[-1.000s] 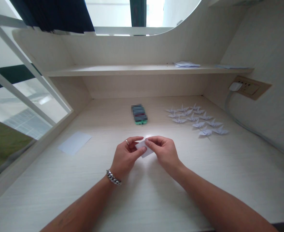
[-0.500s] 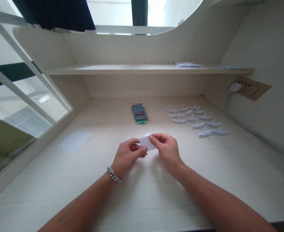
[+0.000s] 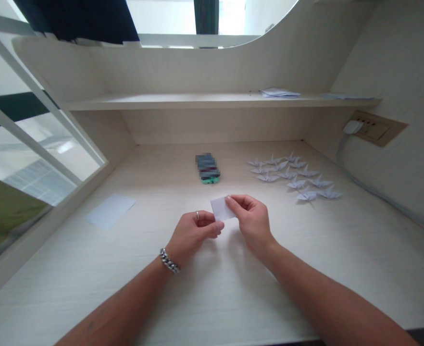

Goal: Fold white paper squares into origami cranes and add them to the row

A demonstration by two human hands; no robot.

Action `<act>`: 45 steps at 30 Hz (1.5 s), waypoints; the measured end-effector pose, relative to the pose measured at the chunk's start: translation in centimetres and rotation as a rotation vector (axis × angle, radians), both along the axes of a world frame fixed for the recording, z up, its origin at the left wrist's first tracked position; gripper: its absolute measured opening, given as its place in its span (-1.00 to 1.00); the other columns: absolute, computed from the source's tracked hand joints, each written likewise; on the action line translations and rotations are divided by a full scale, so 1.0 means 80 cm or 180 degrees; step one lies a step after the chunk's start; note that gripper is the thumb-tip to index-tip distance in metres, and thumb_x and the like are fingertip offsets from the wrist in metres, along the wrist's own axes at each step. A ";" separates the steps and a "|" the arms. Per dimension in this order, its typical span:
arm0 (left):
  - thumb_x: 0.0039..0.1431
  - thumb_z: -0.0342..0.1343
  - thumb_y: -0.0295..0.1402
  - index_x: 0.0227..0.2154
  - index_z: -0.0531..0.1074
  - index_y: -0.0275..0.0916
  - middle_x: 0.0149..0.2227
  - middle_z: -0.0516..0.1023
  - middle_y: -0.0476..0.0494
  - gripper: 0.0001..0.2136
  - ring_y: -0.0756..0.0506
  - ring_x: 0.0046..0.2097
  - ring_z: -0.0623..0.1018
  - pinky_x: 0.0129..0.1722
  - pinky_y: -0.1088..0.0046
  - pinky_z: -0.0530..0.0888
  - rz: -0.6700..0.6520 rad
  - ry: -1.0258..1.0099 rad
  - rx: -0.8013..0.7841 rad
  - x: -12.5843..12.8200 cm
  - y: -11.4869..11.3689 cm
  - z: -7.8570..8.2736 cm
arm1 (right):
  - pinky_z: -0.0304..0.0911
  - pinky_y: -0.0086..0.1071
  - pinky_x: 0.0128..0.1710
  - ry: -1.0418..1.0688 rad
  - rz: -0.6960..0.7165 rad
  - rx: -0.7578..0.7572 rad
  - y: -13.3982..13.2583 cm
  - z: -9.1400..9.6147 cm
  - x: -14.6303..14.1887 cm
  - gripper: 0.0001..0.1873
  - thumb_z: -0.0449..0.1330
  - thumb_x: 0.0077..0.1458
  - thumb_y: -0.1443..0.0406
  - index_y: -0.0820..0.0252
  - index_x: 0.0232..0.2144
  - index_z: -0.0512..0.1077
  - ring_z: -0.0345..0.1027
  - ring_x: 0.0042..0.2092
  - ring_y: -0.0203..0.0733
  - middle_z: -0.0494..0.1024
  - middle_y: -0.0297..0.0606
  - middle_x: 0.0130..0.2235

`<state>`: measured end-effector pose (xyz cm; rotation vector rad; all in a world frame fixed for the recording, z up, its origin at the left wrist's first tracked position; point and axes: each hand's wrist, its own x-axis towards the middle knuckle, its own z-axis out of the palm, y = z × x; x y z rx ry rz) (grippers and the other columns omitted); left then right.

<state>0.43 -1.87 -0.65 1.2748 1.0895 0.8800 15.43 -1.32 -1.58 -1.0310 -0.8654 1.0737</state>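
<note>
A small white piece of paper (image 3: 221,209) is held up above the desk between both hands. My right hand (image 3: 252,218) pinches its right side between thumb and fingers. At the lower left corner, my left hand (image 3: 196,230) is closed, its thumb and fingers gripping the paper's edge; a ring and a chain bracelet are on this side. Several white folded paper cranes (image 3: 291,175) stand in a group beyond my right hand. To the far left a flat white sheet (image 3: 111,210) lies on the desk.
A phone-like object with a green edge (image 3: 208,168), its face pixelated, lies behind the hands. White papers (image 3: 280,92) rest on the shelf (image 3: 183,102). A plug (image 3: 352,127) sits in the wall socket, its cable (image 3: 385,197) running down the right side.
My right hand has risen slightly to the right, and more of the paper's face shows. The left thumb has slid toward the paper's bottom edge.
</note>
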 end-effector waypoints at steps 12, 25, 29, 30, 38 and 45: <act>0.00 0.26 -0.19 -0.54 0.52 -0.34 -0.50 0.59 -0.20 -0.74 -0.03 -0.46 0.53 -0.40 0.47 0.49 -0.0165 0.0040 0.0124 0.001 -0.001 0.002 | 0.33 -0.32 -0.31 -0.0106 0.0103 -0.0013 0.001 -0.001 0.003 -0.71 0.37 -0.13 0.15 0.25 -0.39 0.56 0.45 -0.36 -0.19 0.62 -0.23 -0.39; -0.03 0.29 -0.19 -0.51 0.51 -0.33 -0.46 0.59 -0.20 -0.74 -0.04 -0.43 0.53 -0.38 0.45 0.48 -0.0196 -0.0006 0.0028 0.000 0.002 -0.004 | 0.32 -0.35 -0.36 -0.0143 0.0134 -0.0038 0.000 0.000 -0.001 -0.74 0.37 -0.14 0.17 0.25 -0.42 0.56 0.43 -0.39 -0.21 0.61 -0.24 -0.42; -0.07 0.31 -0.19 -0.55 0.48 -0.33 -0.51 0.57 -0.17 -0.73 -0.04 -0.45 0.52 -0.38 0.44 0.47 -0.0096 -0.0086 -0.0035 -0.001 0.003 -0.006 | 0.32 -0.33 -0.36 -0.0132 0.0256 -0.0093 -0.004 0.003 -0.003 -0.74 0.38 -0.16 0.17 0.25 -0.44 0.56 0.43 -0.41 -0.20 0.61 -0.24 -0.43; -0.07 0.31 -0.20 -0.55 0.48 -0.33 -0.51 0.57 -0.17 -0.73 -0.04 -0.45 0.52 -0.38 0.44 0.47 -0.0111 -0.0127 -0.0067 -0.002 0.003 -0.006 | 0.32 -0.33 -0.36 -0.0126 0.0272 -0.0107 -0.004 0.004 -0.003 -0.74 0.38 -0.16 0.17 0.25 -0.44 0.56 0.43 -0.41 -0.20 0.60 -0.24 -0.44; -0.10 0.34 -0.26 -0.56 0.48 -0.32 -0.57 0.51 -0.05 -0.78 0.01 -0.48 0.48 -0.40 0.51 0.43 0.0254 -0.0450 -0.0072 0.002 0.001 -0.005 | 0.32 -0.34 -0.37 -0.0012 0.0372 -0.0099 -0.004 0.003 -0.004 -0.76 0.38 -0.16 0.19 0.23 -0.45 0.55 0.42 -0.41 -0.22 0.60 -0.26 -0.44; -0.10 0.35 -0.27 -0.52 0.52 -0.34 -0.55 0.53 -0.06 -0.78 0.02 -0.47 0.49 -0.39 0.52 0.42 0.0219 -0.0483 -0.0104 -0.002 0.002 -0.005 | 0.34 -0.30 -0.31 0.0121 0.1132 -0.0201 -0.007 0.009 0.000 -0.71 0.44 -0.28 0.23 0.25 -0.45 0.54 0.45 -0.39 -0.19 0.61 -0.25 -0.42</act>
